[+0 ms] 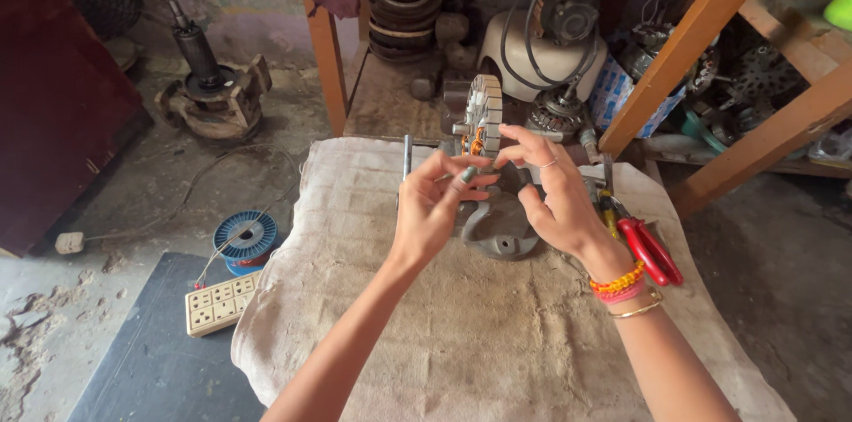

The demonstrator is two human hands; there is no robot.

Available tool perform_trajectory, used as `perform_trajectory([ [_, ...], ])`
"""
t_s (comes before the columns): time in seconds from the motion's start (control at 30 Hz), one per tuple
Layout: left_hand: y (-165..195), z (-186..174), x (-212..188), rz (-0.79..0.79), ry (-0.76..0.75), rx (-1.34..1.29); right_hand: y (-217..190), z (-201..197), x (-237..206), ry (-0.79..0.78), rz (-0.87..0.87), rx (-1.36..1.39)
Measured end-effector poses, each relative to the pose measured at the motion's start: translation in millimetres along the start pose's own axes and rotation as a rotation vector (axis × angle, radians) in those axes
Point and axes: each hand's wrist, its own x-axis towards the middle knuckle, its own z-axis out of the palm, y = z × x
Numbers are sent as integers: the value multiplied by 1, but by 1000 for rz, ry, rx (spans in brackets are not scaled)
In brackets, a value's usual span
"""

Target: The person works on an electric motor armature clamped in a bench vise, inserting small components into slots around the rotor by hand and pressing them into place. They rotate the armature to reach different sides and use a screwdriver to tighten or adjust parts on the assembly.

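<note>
Left hand: we see the left hand (432, 203) in the middle of the frame, its fingers curled and pinching a small grey piece (467, 174) at the tips.
Right hand: the right hand (552, 194) is just beside it, fingers bent and partly spread, its fingertips touching the round motor part (485, 115).
Motor part: it stands on edge at the far end of the counter (497, 342), just above the hands, with orange wire inside.
Grey metal cover: the grey metal cover (500, 231) lies on the cloth under the hands.
Pliers: the red-handled pliers (652, 249) lie right of the right wrist.
Thin rod: a thin rod (407, 156) stands up left of the left hand.
Floor: at lower left we see a blue wire spool (245, 236) and a white socket strip (220, 302) near it.
</note>
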Motion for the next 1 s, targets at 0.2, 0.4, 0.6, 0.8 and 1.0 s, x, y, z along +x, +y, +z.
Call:
perform_trajectory([
  [0.2,-18,-9,11,-76,121,-265,7,1,-3,84,-1,-12],
  [0.4,-22,-13,23,-57,182,-251,12,10,-3,161,-50,-108],
  [0.6,-23,-16,29,-67,325,-278,15,21,0,225,-71,-133],
  [0.8,-7,7,32,-4,401,94,-14,46,-13,383,102,66],
  [1.0,13,28,21,239,369,690,-30,54,4,272,404,625],
])
